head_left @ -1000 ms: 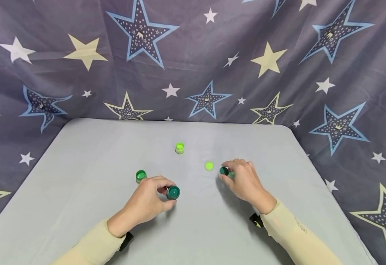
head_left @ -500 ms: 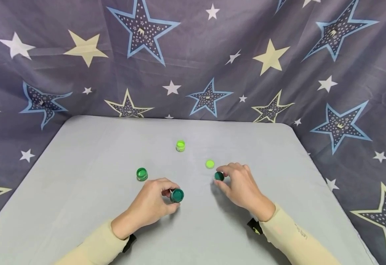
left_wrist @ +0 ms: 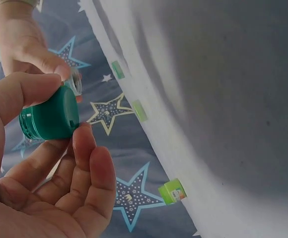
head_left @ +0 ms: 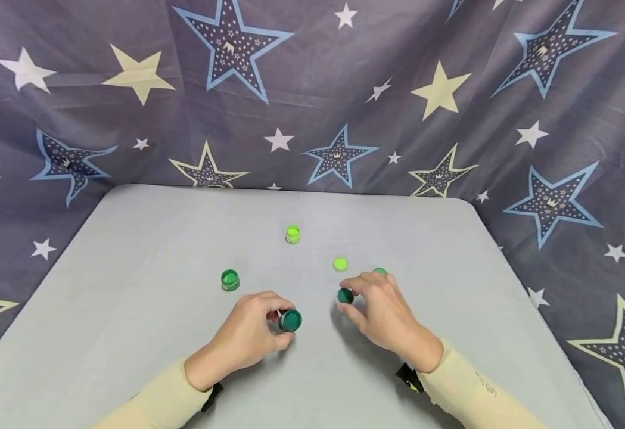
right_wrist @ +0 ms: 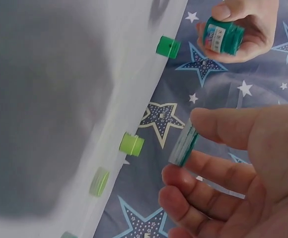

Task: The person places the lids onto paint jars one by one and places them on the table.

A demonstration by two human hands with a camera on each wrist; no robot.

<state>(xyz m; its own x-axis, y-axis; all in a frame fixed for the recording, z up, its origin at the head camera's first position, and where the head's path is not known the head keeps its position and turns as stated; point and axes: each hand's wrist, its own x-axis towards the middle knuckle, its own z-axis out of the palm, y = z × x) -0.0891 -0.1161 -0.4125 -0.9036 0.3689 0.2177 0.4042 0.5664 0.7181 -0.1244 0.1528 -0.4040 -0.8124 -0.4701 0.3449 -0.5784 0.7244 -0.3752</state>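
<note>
My left hand (head_left: pixel 245 330) grips a small teal paint jar (head_left: pixel 291 320) between thumb and fingers, its open mouth facing up. The jar's smooth teal base (left_wrist: pixel 59 116) shows in the left wrist view. Between thumb and fingertips, my right hand (head_left: pixel 387 316) pinches a jar lid (head_left: pixel 345 296) with teal paint on its inner side. That lid (right_wrist: pixel 184 144) is seen edge-on in the right wrist view, clear at the rim. The lid and the jar are apart, both held above the table.
An uncapped green jar (head_left: pixel 230 281) stands at left on the grey-covered table (head_left: pixel 130 310). Farther back is an uncapped lime jar (head_left: pixel 293 235), with a lime lid (head_left: pixel 341 264) to its right. A green lid (head_left: pixel 379 271) lies partly hidden behind my right hand. A starry curtain (head_left: pixel 269 119) hangs behind.
My right hand has moved left and nearer to me with the lid, and the green lid now shows behind it. My left hand has shifted slightly right with the teal jar.
</note>
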